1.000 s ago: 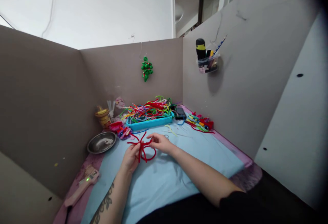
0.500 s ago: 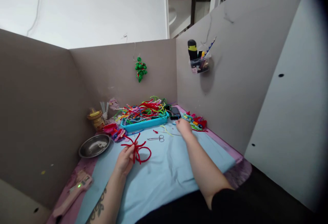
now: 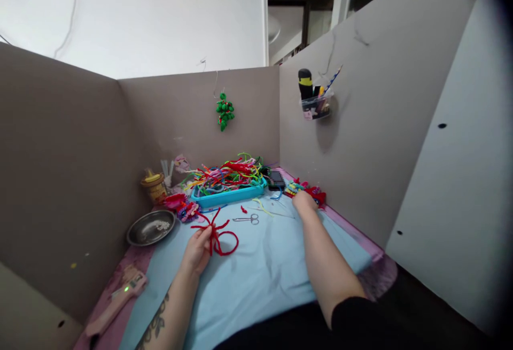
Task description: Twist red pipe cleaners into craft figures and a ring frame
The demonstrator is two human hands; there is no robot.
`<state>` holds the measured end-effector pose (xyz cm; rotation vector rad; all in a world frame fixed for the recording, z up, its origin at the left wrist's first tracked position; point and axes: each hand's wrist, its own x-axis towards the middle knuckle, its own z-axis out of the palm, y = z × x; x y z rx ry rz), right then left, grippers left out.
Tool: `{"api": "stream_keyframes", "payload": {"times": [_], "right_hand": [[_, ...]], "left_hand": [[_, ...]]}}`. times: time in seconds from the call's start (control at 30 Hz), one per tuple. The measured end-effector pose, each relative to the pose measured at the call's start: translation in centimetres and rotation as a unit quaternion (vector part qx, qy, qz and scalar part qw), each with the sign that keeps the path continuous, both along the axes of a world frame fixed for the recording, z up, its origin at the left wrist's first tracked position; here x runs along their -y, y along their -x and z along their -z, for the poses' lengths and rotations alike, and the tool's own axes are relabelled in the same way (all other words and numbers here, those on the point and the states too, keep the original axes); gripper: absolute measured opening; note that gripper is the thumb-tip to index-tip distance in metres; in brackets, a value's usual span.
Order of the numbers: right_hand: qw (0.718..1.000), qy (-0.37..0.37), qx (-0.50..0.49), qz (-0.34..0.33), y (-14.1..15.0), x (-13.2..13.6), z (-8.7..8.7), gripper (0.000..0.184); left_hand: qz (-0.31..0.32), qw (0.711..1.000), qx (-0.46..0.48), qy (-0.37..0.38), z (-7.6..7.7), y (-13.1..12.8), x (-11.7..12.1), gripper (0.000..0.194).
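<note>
My left hand (image 3: 199, 247) is closed on a red pipe cleaner shape (image 3: 218, 236), with several bent arms fanning out and a round loop on its right side. My right hand (image 3: 304, 203) reaches to the far right of the cloth. It is at the near edge of a pile of colourful pipe cleaner pieces (image 3: 318, 195), overlapping part of it. The fingers of that hand point away and are mostly hidden, so whether they grip anything does not show. Small scissors (image 3: 247, 219) lie on the cloth between the hands, beside a red scrap (image 3: 243, 209).
A blue tray (image 3: 224, 197) heaped with pipe cleaners stands at the back, a dark phone-like object (image 3: 276, 180) beside it. On the left are a metal bowl (image 3: 138, 232) with small white bits, a pink glue gun (image 3: 116, 304) and a jar (image 3: 154, 187). Grey panels enclose the table.
My right hand has moved right, from beside the dark object to the colourful pile. A blue strand now shows where it was. My left hand keeps hold of the red shape.
</note>
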<state>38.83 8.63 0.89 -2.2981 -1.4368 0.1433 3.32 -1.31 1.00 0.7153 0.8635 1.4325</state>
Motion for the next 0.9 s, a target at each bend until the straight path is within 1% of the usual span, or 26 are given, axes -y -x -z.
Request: {"api": "stream_keyframes", "payload": {"times": [0.07, 0.13, 0.17, 0.2, 0.23, 0.27, 0.3, 0.33, 0.4, 0.43, 0.47, 0.5, 0.53, 0.6, 0.7, 0.8, 0.9], "right_hand": [[1.0, -0.004, -0.009, 0.028, 0.2, 0.4, -0.7, 0.03], [0.997, -0.072, -0.009, 0.025, 0.9, 0.9, -1.5, 0.027], [0.992, -0.127, -0.019, 0.007, 1.4, 1.1, -1.9, 0.025], [0.981, -0.185, -0.045, -0.027, 2.2, 1.4, -2.2, 0.023], [0.966, -0.231, -0.09, -0.075, 3.3, 1.7, -2.4, 0.022], [0.944, -0.259, -0.154, -0.132, 4.5, 2.0, -2.6, 0.021], [0.916, -0.267, -0.226, -0.197, 5.9, 2.4, -2.6, 0.021], [0.878, -0.267, -0.294, -0.266, 7.4, 2.8, -2.6, 0.018], [0.792, -0.25, -0.395, -0.393, 10.5, 4.0, -2.4, 0.013], [0.757, -0.232, -0.429, -0.434, 12.1, 4.6, -2.3, 0.013], [0.732, -0.21, -0.455, -0.462, 13.5, 5.4, -2.2, 0.013], [0.715, -0.198, -0.465, -0.483, 14.7, 6.1, -2.2, 0.013], [0.705, -0.193, -0.458, -0.505, 15.7, 6.9, -2.3, 0.011], [0.709, -0.214, -0.4, -0.54, 17.1, 8.1, -2.5, 0.008], [0.73, -0.294, -0.286, -0.546, 18.3, 9.2, -2.4, 0.011], [0.739, -0.347, -0.211, -0.537, 18.9, 9.6, -1.6, 0.015], [0.753, -0.356, -0.157, -0.531, 19.5, 9.6, -0.7, 0.018]], "left_hand": [[0.003, 1.0, -0.002, -0.003, 0.1, 0.0, 0.0, 0.017], [0.006, 1.0, -0.002, -0.004, 0.2, 0.0, 0.0, 0.02], [0.007, 1.0, -0.003, -0.005, 0.2, -0.1, 0.0, 0.021], [0.004, 1.0, -0.003, -0.006, 0.2, -0.2, 0.1, 0.023], [-0.003, 1.0, -0.002, -0.009, 0.2, -0.2, 0.1, 0.023], [-0.016, 1.0, -0.002, -0.013, 0.2, -0.3, 0.0, 0.024], [-0.036, 0.999, -0.002, -0.019, 0.3, -0.4, 0.0, 0.025], [-0.06, 0.998, -0.005, -0.027, 0.4, -0.4, -0.1, 0.026], [-0.115, 0.992, -0.026, -0.04, 0.6, -0.3, -0.3, 0.029], [-0.138, 0.988, -0.05, -0.045, 0.7, -0.2, -0.3, 0.031], [-0.155, 0.983, -0.081, -0.049, 0.7, -0.1, -0.3, 0.032], [-0.165, 0.978, -0.117, -0.054, 0.8, -0.1, -0.3, 0.033], [-0.168, 0.972, -0.156, -0.059, 0.8, -0.1, -0.2, 0.033], [-0.161, 0.957, -0.228, -0.074, 0.7, -0.3, 0.0, 0.032], [-0.149, 0.937, -0.301, -0.098, 0.6, -0.8, 0.5, 0.029], [-0.147, 0.92, -0.343, -0.119, 0.5, -1.3, 0.8, 0.026], [-0.148, 0.909, -0.366, -0.129, 0.5, -1.6, 1.1, 0.023]]}}
